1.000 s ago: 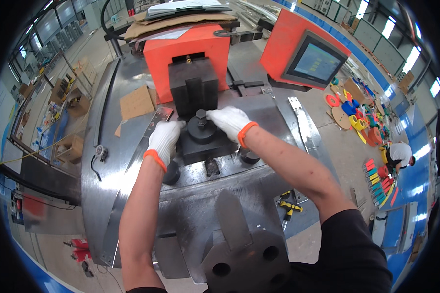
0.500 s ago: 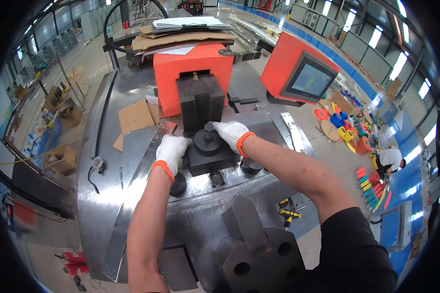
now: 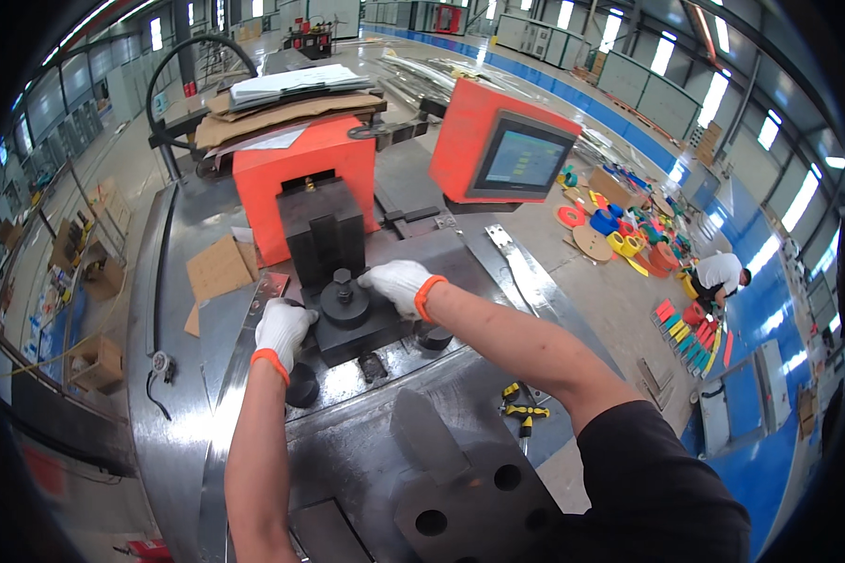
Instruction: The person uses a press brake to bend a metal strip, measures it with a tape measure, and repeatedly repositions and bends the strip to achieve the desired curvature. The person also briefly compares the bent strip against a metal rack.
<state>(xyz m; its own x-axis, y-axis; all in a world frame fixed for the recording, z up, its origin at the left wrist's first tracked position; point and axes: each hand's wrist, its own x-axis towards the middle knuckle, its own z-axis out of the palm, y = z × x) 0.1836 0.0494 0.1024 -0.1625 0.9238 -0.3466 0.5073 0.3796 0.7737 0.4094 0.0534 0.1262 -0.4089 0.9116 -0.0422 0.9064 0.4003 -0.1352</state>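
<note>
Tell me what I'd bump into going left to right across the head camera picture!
Lower cardboard box → small round device → left hand → black bolt → right hand → screen → person in a white top.

Black block (image 3: 371,335) flat on steel table (image 3: 190,324); round collar (image 3: 345,311) atop, hex bolt (image 3: 344,281) upright.

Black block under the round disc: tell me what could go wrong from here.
The left hand is right at the block and might get pinched if that shifts. The gloved right hand, near the hex bolt, could snag on it. Papers piled above the orange housing might slide off.
</note>
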